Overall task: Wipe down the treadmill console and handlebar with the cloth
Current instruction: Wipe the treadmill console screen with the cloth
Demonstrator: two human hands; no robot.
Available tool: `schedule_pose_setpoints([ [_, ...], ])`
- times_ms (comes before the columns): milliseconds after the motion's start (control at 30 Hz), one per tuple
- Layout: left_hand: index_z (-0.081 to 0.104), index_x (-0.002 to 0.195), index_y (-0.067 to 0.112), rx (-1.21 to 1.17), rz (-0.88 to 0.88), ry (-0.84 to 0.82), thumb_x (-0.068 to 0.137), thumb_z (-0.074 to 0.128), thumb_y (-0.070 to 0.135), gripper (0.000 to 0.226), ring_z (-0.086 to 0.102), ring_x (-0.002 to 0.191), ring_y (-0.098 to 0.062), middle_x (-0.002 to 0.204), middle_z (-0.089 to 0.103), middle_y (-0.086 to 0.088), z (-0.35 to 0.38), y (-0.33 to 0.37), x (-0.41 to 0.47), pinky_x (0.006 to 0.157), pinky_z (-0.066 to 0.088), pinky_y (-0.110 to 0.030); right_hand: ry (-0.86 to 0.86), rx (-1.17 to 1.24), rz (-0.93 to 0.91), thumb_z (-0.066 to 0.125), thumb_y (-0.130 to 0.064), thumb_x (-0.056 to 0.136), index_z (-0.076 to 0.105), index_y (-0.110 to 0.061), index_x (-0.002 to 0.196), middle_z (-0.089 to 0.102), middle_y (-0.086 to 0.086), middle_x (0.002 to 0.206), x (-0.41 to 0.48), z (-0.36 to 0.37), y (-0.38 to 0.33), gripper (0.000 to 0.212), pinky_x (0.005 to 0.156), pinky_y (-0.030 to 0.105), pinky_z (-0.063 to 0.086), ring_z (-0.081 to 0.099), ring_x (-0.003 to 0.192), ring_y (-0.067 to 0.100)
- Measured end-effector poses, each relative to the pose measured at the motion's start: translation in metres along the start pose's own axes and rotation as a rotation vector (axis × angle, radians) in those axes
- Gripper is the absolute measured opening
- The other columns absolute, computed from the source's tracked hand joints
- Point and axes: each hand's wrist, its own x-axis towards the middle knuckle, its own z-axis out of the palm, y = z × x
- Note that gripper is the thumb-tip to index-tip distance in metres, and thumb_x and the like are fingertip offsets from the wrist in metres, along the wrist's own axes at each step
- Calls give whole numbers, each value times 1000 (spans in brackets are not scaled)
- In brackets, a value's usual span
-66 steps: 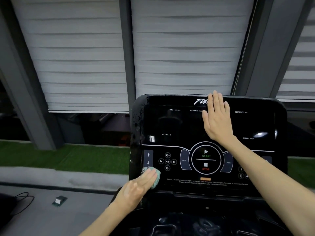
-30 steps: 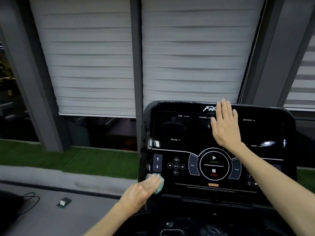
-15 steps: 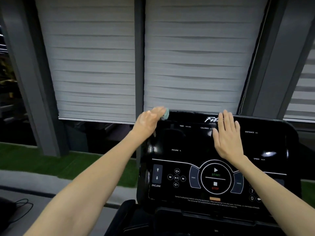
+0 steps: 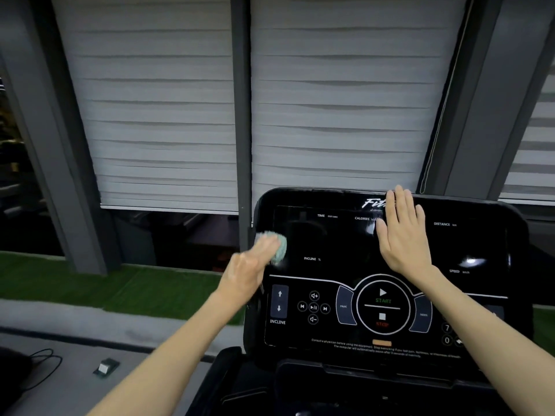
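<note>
The left hand presses the one green cloth on the left edge of the console; its fingers seem straight over the cloth, though blur makes this unsure; the right hand lies flat and open on the upper screen, holding nothing. To wipe well, keep even pressure, overlap the strokes and go lightly near the buttons; I count one cloth, one console, two hands.

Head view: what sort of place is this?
Probably a gym or fitness room: a treadmill console with START/STOP buttons, tall windows with pale blinds, and a green turf strip below them.
</note>
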Motion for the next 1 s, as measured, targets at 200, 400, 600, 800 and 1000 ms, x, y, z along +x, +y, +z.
schedule_pose_setpoints([
  [200, 49, 133, 11, -65, 33, -75, 51, 70, -32, 95, 63, 116, -26, 132, 63, -11, 6, 5, -33, 69, 60, -30, -1, 11, 1, 20, -35, 99, 14, -2, 151, 12, 17, 159, 0, -2, -1, 62, 116, 50, 16, 9, 147, 31],
  [400, 46, 131, 14, -40, -10, -37, 58, 58, -34, 87, 68, 104, -38, 127, 64, -18, -15, -28, 44, 60, 61, -48, 0, 10, 1, 20, -35, 99, 14, -1, 151, 12, 18, 159, 1, -3, -3, 62, 116, 50, 15, 10, 147, 32],
  [600, 62, 120, 9, -43, -40, 14, 59, 49, -29, 74, 72, 85, -41, 120, 69, -16, -33, -46, 98, 61, 59, -55, -1, 6, 4, 21, -34, 98, 15, -1, 151, 12, 18, 159, 1, -3, -3, 62, 115, 51, 15, 10, 147, 33],
  [800, 52, 129, 13, -44, 9, 0, 64, 58, -31, 80, 72, 89, -39, 137, 54, 0, -20, -30, 42, 60, 61, -49, -10, 10, 3, 20, -34, 98, 14, 0, 151, 12, 20, 159, 2, -3, -4, 63, 115, 52, 15, 10, 146, 34],
  [1000, 50, 135, 9, -117, -25, -74, 57, 60, -35, 90, 66, 111, -28, 136, 59, -13, 0, 6, -59, 65, 62, -36, -14, 25, 8, 20, -33, 98, 16, 1, 150, 14, 21, 158, 0, -7, -8, 62, 114, 53, 16, 12, 146, 36],
])
